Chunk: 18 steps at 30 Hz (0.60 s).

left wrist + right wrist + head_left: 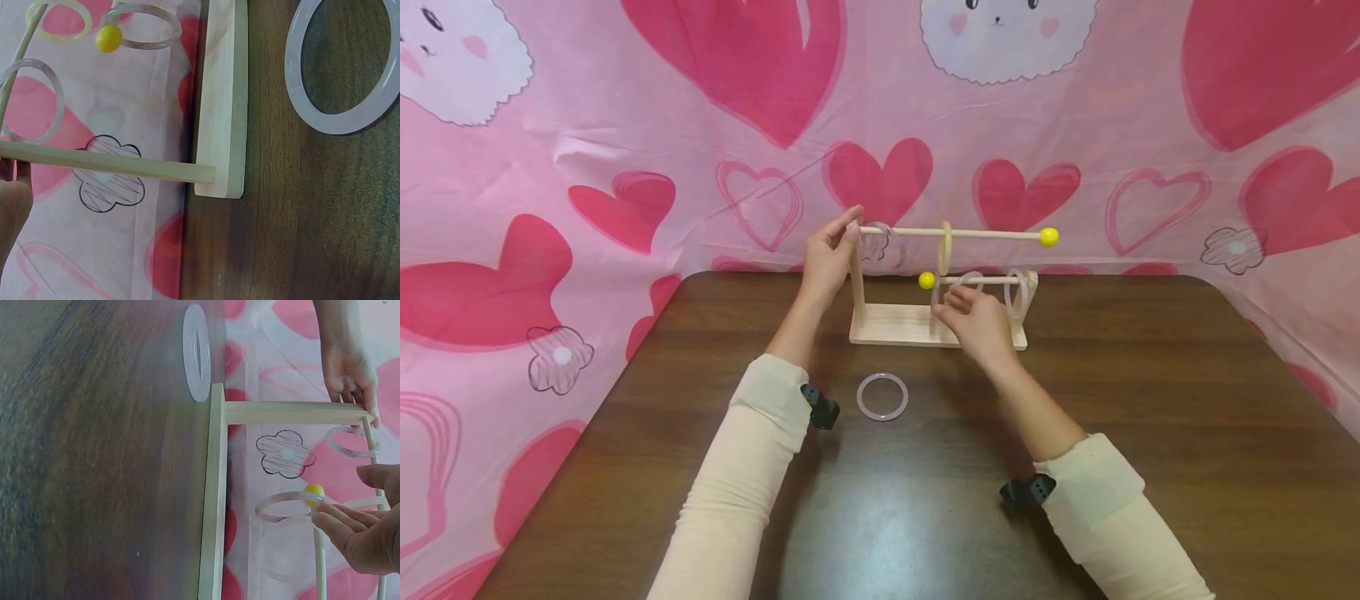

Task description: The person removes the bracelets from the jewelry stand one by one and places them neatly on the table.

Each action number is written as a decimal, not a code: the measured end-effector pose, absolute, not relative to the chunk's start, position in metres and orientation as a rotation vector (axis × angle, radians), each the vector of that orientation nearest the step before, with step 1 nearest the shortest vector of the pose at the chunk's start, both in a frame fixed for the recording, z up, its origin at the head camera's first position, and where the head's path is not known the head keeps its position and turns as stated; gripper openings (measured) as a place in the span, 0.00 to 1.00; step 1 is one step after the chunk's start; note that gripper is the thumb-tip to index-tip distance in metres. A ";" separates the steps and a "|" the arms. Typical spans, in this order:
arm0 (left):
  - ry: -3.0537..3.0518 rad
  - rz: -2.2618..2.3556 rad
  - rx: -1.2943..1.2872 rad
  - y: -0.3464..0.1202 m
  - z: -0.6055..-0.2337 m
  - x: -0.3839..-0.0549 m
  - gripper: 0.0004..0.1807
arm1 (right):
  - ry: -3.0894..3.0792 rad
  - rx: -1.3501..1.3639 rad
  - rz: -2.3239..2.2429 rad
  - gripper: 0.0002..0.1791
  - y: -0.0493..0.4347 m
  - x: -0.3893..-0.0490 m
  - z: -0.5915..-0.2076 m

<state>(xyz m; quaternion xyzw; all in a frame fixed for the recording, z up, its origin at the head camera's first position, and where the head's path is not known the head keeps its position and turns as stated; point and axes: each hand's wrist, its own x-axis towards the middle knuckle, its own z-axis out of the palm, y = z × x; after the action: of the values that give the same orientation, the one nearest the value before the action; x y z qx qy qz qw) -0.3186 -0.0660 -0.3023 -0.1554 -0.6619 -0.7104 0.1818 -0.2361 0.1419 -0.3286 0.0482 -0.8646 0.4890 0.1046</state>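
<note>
A wooden stand (895,323) has two posts, each bearing a rod that ends in a yellow ball. My left hand (829,258) grips the top of the left post (112,162), thumb in front. On the upper rod (992,234) hang a pale translucent ring (59,103) near that post and a yellow ring (946,248). My right hand (981,325) is at the lower rod's ball (314,494), fingers fairly straight and thumb held apart. Its fingertips meet the edge of a translucent lilac ring (275,509) there. More pale rings, such as one ring (1017,293) by the right post, hang on the lower rod.
A lilac ring (882,397) lies flat on the dark wooden table (925,500) in front of the stand. Behind the table hangs a pink cloth (700,217) with hearts. Each forearm wears a pale sleeve and a black strap clip (820,407).
</note>
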 end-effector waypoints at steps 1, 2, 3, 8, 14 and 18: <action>-1.869 -2.001 -0.440 -0.066 -0.302 -0.318 0.18 | -2.535 0.142 1.451 0.27 0.142 -0.236 -0.329; -1.870 -2.000 -0.441 -0.066 -0.303 -0.318 0.18 | -2.521 0.140 1.463 0.27 0.142 -0.236 -0.328; -1.869 -2.001 -0.442 -0.066 -0.303 -0.318 0.18 | -2.504 0.143 1.486 0.28 0.142 -0.237 -0.328; -1.873 -2.010 -0.442 -0.066 -0.303 -0.319 0.18 | -2.408 0.154 1.574 0.29 0.145 -0.238 -0.328; -1.879 -2.059 -0.411 -0.067 -0.300 -0.317 0.19 | -2.280 0.184 1.667 0.29 0.149 -0.241 -0.328; -1.889 -2.065 -0.414 -0.066 -0.291 -0.305 0.19 | -2.163 0.214 1.663 0.28 0.148 -0.243 -0.327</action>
<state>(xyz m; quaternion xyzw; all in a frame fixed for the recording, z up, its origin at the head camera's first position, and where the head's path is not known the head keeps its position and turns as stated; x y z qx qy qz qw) -0.3052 -0.0655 -0.2909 -0.1445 -0.6596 -0.7210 0.1556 -0.2432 0.1483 -0.3272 0.0766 -0.7742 0.5952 0.2010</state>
